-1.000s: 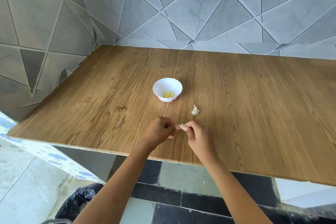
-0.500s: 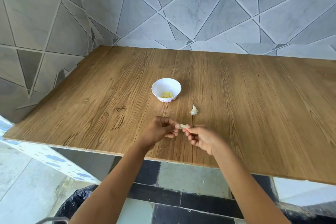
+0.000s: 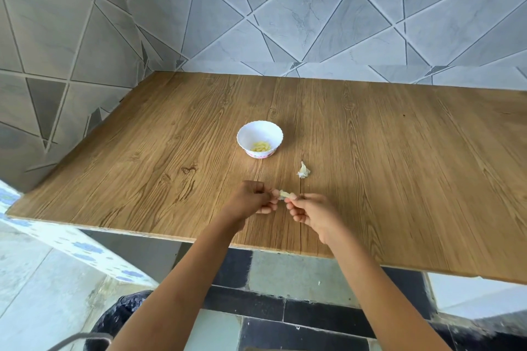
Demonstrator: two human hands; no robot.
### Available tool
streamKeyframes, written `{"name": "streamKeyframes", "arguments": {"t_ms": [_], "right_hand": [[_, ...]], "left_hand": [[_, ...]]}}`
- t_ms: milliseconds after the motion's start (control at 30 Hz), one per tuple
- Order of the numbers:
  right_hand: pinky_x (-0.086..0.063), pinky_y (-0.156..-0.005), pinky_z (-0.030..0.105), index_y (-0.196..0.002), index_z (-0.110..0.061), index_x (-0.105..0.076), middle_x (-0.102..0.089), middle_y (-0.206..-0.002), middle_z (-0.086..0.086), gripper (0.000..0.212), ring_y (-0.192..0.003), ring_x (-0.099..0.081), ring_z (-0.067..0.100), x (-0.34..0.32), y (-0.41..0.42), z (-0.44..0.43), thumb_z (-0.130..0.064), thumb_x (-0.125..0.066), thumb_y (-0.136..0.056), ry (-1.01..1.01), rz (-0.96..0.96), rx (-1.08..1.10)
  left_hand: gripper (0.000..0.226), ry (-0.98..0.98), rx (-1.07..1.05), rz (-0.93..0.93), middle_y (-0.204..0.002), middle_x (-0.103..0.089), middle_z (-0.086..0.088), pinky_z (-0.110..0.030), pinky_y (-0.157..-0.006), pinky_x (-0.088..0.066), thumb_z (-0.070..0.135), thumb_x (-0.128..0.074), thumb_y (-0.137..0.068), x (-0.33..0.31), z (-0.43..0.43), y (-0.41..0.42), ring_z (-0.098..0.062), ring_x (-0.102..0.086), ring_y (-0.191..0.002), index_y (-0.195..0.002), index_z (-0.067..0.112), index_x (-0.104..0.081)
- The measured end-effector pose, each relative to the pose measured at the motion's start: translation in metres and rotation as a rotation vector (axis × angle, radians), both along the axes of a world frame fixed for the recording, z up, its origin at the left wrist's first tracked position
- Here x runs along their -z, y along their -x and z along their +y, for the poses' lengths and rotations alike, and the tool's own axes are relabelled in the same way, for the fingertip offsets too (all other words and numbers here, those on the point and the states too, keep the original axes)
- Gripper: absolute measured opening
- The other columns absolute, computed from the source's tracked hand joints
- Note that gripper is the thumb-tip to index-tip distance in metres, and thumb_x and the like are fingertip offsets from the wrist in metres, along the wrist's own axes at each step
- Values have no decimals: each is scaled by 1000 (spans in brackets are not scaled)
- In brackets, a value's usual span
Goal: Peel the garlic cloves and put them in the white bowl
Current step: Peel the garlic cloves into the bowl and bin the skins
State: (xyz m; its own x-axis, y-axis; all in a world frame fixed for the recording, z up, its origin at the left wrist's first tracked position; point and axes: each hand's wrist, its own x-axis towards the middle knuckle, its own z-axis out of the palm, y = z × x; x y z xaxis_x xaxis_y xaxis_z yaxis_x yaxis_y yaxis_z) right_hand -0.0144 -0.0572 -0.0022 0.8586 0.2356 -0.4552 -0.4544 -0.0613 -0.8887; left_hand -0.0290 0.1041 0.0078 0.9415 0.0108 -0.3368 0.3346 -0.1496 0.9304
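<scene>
On the bench (image 3: 399, 165), the left hand (image 3: 251, 199), on the person's side of the white bowl (image 3: 244, 131), pinches one end of a garlic clove (image 3: 285, 194). The bowl holds peeled cloves (image 3: 261, 146). The right hand (image 3: 313, 214) pinches the clove's other end. An unpeeled garlic piece (image 3: 303, 171) lies near the bowl's right.

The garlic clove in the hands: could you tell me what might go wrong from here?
The garlic clove is only pinched between the left hand and right hand, near the table edge; it might slip to the floor.
The loose garlic piece near the white bowl could get knocked away.
</scene>
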Motion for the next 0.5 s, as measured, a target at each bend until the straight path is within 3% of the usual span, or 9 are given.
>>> {"name": "streamKeyframes", "arguments": {"t_ms": [200,300,433,500], "right_hand": [[-51,-56,13,-86,-1,-67,-64,-69,4,7,-61,-59,9,15,11,11,-2,-61,-89,52,-260,203],[-54,-59,16,-84,-4,-67,-66,-71,5,6,-61,-61,8,15,9,7,-4,-62,-88,-8,-215,236],[-54,-58,16,-85,-4,-66,-66,-74,6,7,-62,-61,9,11,6,2,-7,-62,-89,-51,-169,195],[-53,-57,16,-85,-3,-66,-66,-73,6,8,-61,-60,8,9,7,3,-9,-62,-89,-48,-164,191]], "left_hand": [[11,-264,-112,-63,-74,-67,-12,-33,-68,-56,9,-63,-90,8,-5,-3,-16,-62,-63,-79,7,-66],[10,-335,-140,-102,-72,-67,-9,-32,-67,-55,9,-62,-90,9,5,-4,-15,-62,-63,-81,6,-67],[29,-757,29,-202,-74,-67,-6,-25,-57,-43,29,-60,-92,8,10,-5,-16,-57,-65,-79,5,-68],[23,-836,18,-232,-81,-67,-1,-28,-62,-47,32,-63,-89,8,9,-5,-17,-60,-73,-81,12,-71]]}}
